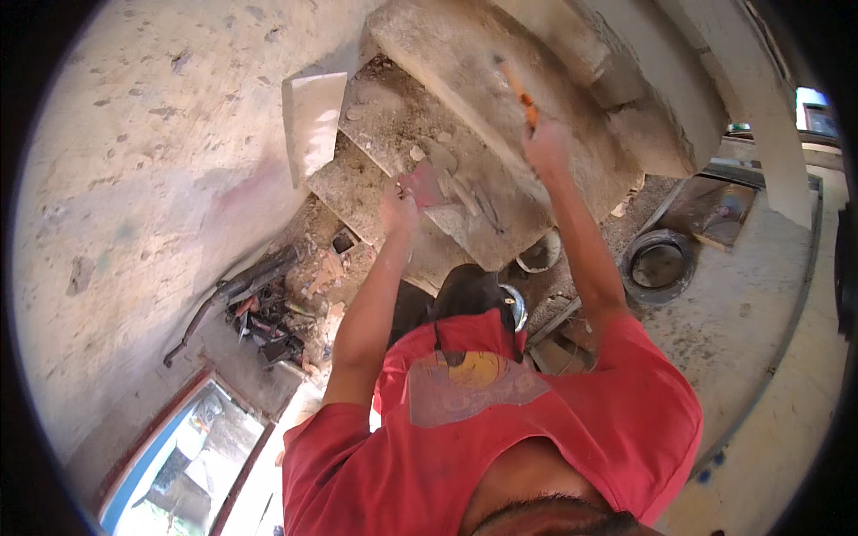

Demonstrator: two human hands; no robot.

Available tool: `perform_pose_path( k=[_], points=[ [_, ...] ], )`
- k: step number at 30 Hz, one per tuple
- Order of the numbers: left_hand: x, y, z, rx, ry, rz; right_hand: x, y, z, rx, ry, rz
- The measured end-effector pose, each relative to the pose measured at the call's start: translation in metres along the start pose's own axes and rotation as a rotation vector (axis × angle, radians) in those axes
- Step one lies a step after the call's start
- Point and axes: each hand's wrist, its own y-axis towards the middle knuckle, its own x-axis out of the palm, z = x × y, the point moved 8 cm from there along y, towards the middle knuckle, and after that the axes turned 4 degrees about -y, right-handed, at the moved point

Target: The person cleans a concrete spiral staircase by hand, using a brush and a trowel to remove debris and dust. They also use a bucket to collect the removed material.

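Observation:
My right hand [548,149] is closed around the orange handle of a narrow tool [519,90]; its dark far end is blurred, over the dusty concrete stair step [469,74]. Lower and to the left, my left hand [400,206] grips the edge of a flat reddish piece [423,185], whose material I cannot tell. This piece is over a lower step strewn with rubble and dust. Beside it on the step lie a rounded flat fragment [439,157] and a trowel-like tool [466,194], partly unclear.
A pale tile-like panel [316,124] leans at the rough plastered wall [147,134]. Rounded containers [657,263] [539,251] stand at the right and below the steps. Debris [268,328] and a bent dark bar [194,325] lie at the lower left, near a framed opening [194,455].

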Motion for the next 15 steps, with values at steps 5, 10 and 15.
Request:
perform_pose_path(
  k=[5,10,15],
  points=[
    [0.037,0.079,0.024,0.141,0.285,0.054,0.065,0.049,-0.001,0.023,-0.299,-0.154],
    [0.143,0.098,0.049,-0.184,-0.153,-0.142,0.073,0.063,-0.063,-0.122,-0.053,-0.174],
    [0.195,0.147,0.114,-0.488,-0.409,0.025,0.009,0.163,-0.058,-0.26,-0.184,0.215]
  ],
)
